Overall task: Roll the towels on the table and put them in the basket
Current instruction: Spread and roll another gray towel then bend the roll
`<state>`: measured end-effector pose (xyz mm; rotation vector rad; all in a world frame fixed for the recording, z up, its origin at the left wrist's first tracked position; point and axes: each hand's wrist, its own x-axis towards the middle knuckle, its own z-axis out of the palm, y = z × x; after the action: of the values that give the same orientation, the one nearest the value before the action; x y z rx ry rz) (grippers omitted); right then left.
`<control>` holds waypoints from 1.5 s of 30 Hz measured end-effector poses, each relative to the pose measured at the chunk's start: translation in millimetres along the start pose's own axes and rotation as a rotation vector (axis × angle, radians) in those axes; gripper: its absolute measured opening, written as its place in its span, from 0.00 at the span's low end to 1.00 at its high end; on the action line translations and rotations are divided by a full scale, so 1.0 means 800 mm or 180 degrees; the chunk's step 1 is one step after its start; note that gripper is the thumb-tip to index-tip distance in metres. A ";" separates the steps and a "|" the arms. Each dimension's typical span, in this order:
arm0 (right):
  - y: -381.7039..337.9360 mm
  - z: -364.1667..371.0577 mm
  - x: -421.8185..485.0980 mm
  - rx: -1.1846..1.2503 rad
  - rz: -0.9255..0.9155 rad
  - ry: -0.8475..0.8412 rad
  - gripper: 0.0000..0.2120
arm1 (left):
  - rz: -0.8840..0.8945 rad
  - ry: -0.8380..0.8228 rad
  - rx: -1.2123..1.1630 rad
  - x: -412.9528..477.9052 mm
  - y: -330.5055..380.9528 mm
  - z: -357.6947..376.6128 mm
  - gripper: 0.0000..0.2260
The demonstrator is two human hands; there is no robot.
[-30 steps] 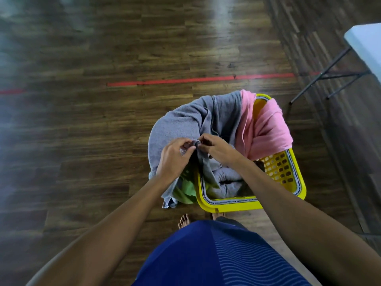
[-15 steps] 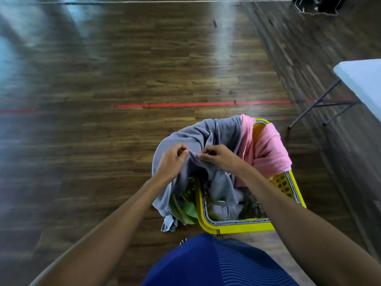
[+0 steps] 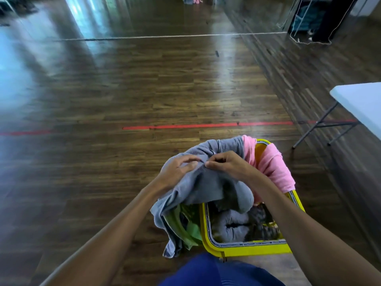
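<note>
- Just past the wrists, left hand [image 3: 179, 170] and right hand [image 3: 229, 164], nearly touching, each pinch one fold of the grey towel [image 3: 206, 187].
- Below them it hangs lengthwise over the left rim of the basket [image 3: 247, 249], tail pointing down.

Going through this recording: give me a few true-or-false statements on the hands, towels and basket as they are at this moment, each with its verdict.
1. The left hand and the right hand both pinch the grey towel above the yellow basket. True.
2. The pink towel lies on the white table. False: it hangs over the basket's far rim.
3. The basket stands on the table. False: it stands on the wooden floor, apart from the table.
4. A red tape line crosses the floor beyond the basket. True.
</note>
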<state>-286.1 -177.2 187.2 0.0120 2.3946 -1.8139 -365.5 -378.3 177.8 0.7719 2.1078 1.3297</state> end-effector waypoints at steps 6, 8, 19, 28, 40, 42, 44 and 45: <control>-0.028 -0.015 0.003 -0.0263 -0.0043 0.0115 0.10 | 0.0150 0.0053 -0.0524 0.005 0.032 0.008 0.07; -0.027 -0.023 -0.006 -0.0300 0.0043 0.0115 0.14 | 0.0168 0.0147 -0.0561 0.003 0.032 0.000 0.07; -0.053 -0.041 -0.010 -0.0177 -0.0120 0.0091 0.12 | 0.0017 -0.0127 -0.0256 0.012 0.037 0.021 0.10; -0.063 -0.056 -0.004 -0.0131 -0.0161 0.0197 0.07 | 0.0323 -0.0016 -0.0949 0.016 0.059 0.018 0.07; -0.048 -0.064 -0.003 0.0253 0.0044 0.0160 0.15 | 0.0456 0.0149 -0.0443 0.025 0.053 -0.014 0.10; -0.060 -0.063 0.007 0.0172 -0.0042 0.0061 0.11 | 0.0576 0.0061 -0.0393 0.029 0.067 -0.004 0.11; -0.067 -0.064 0.016 0.0129 -0.0043 0.0042 0.12 | 0.0553 0.0008 -0.0459 0.033 0.080 0.002 0.08; -0.069 -0.067 0.018 0.0116 -0.0035 0.0077 0.16 | 0.0525 -0.0005 -0.0502 0.035 0.084 0.003 0.08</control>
<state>-310.7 -142.4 252.8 0.0248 2.3822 -1.8726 -371.0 -333.9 234.8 0.8942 1.9444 1.5601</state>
